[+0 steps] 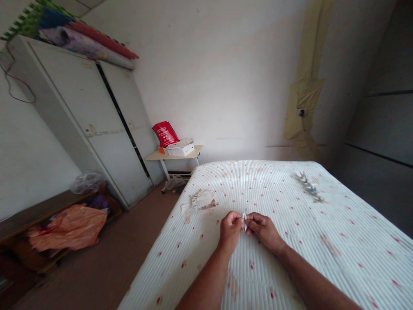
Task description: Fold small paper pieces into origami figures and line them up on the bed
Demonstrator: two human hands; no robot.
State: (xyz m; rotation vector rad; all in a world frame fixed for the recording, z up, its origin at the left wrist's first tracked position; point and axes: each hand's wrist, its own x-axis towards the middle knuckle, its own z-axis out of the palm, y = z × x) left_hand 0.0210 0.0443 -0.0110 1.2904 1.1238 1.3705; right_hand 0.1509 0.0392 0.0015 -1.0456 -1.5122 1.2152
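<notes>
My left hand (231,229) and my right hand (263,229) meet above the bed, each with thumb and fingers pinched together. Between their fingertips is a small, whitish folded piece of paper (244,221), held upright and narrow; its lower part is partly covered by the fingers. To the left of my hands, printed sheets of paper (204,201) lie on the bed, one overlapping another. Farther off to the right, a row of small grey-green pointed shapes (309,187) rests on the cover; they look like folded paper, but are too blurred to tell.
The bed (322,258) has a ribbed white cover with red spots. Beyond its far left corner, a small table (155,156) carries a red bag (165,134) and a white box (181,149). A wardrobe (90,116) and a low wooden bench (48,206) stand left.
</notes>
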